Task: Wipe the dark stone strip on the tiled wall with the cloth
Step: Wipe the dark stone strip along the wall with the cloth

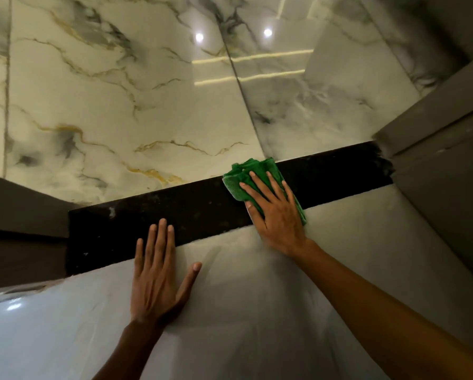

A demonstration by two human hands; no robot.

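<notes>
A dark stone strip (191,209) runs across the tiled wall, rising from lower left to upper right. A folded green cloth (242,175) lies flat on its right part. My right hand (275,215) presses on the cloth with fingers spread, palm reaching down onto the pale tile below the strip. My left hand (158,278) rests flat on that pale tile, fingers apart, its fingertips over the strip's lower edge, holding nothing. Pale specks show on the strip near its left end and right end.
Glossy marble-look tiles (125,100) with grey and gold veins fill the wall above the strip and mirror ceiling lights. Plain grey side walls (443,149) close in at the right and at the left (18,215). Pale grey tile (257,311) lies below.
</notes>
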